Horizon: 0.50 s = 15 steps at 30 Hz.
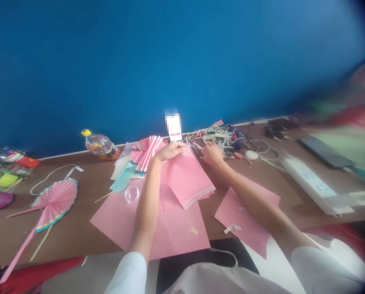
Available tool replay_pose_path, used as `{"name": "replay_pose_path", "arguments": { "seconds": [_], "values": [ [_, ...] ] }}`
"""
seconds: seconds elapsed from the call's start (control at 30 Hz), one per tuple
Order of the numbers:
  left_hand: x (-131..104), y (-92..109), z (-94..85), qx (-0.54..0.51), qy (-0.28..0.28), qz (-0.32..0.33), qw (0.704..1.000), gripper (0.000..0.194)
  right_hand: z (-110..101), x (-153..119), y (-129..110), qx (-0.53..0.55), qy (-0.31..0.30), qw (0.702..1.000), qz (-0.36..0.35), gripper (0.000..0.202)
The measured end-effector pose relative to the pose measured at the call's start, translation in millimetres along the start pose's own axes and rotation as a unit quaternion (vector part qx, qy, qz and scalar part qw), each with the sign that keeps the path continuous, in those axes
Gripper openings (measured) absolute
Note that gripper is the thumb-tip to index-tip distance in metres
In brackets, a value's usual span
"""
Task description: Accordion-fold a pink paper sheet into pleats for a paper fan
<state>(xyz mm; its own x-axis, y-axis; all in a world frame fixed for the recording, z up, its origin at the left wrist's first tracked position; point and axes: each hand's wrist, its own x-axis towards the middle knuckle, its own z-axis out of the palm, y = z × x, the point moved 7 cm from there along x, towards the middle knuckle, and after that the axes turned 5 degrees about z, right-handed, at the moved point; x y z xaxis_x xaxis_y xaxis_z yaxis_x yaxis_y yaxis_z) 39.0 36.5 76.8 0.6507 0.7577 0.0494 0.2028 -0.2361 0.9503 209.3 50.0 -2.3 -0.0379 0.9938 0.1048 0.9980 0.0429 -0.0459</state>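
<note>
Blue wall point(182, 61), brown worktop point(86, 241): pink paper point(191, 175) ran from left hand point(170, 151) toward front edge; right hand point(213, 154), apart, curled beside tangled strips point(227, 135) near back edge; grips unclear.

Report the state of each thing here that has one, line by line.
Left hand: at top edge of pink paper
Right hand: curled, contents unclear
Pink paper: layered
Large pink sheet: flat, partly covered
Striped paper: pleated
Fan: spread open
Bottle: capped
Phone: upright, screen lit
Cables: tangled
</note>
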Motion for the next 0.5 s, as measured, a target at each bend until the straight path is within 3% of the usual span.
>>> {"name": "replay_pose_path", "arguments": {
  "seconds": [0.27,0.37,0.5],
  "values": [
    [1.5,-3.8,0.5,-0.008,0.028,-0.016,0.999,0.037,2.0,5.8,4.3,-0.013,-0.066,0.991,-0.120,0.028],
    [0.1,-3.2,-1.2,-0.015,0.032,-0.025,0.999,0.041,2.8,4.9,5.3,-0.024,-0.092,0.987,-0.127,0.028],
    [0.8,-2.5,0.6,-0.023,0.029,-0.023,0.999,0.042,-4.0,2.2,-2.9,-0.039,-0.071,0.991,-0.105,0.028]
  ]
}}
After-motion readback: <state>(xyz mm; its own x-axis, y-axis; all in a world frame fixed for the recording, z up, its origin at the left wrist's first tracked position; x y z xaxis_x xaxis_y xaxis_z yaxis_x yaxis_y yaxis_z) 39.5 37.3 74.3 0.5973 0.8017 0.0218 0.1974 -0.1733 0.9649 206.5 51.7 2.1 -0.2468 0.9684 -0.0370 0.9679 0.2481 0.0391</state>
